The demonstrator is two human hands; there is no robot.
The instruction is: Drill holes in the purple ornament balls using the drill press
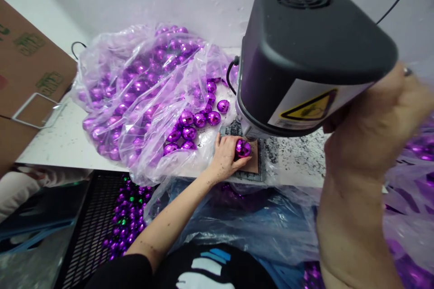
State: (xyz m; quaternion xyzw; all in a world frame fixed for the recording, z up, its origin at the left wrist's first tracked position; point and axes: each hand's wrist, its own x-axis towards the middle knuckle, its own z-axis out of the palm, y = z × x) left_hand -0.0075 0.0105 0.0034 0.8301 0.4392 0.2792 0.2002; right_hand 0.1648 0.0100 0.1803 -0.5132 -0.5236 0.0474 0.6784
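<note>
My left hand (226, 156) has its fingers and thumb closed around a shiny purple faceted ball (243, 148). The ball rests on a brown block (250, 165) on the grey metal base (260, 169) of a bench drill press, right under the black machine head (318, 40). Any drill bit is hidden by the head. My right hand (376, 113) is raised at the right side of the head, fingers curled; what it grips is hidden behind the head. Several loose purple balls (200, 119) lie left of the base, spilling out of a clear plastic bag (142, 90).
Dark flecks (298, 156) cover the white table (61, 137) around the base. A cardboard box (30, 63) stands at left. Below is a black crate (84, 216) beside purple and green balls (132, 207). Another plastic bag with purple items (410, 180) is at right.
</note>
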